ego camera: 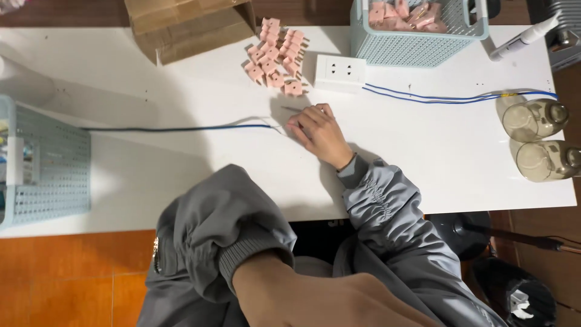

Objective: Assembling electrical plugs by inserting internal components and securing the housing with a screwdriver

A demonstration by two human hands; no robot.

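Head view: right hand (319,132) rested on the white bench (181,175), fingers (302,121) pinched together on the end of a thin blue wire (175,128).
Wire ran left across the bench toward a pale blue perforated basket (51,169) at the left edge; contents of that one couldn't be made out. Second pale blue basket (399,48) sat at the top, holding pink plastic plug parts (402,15). Loose pile of the same pink pieces (275,56) lay on the bench just left of a white socket block (340,72), which had two blue leads (448,97) running right. Open cardboard box (190,24) stood top left, inside not visible. Two clear glass jars (538,139) lay at the right edge. Left hand (315,300) was low and close to camera, off the bench; can't tell its fingers' state.
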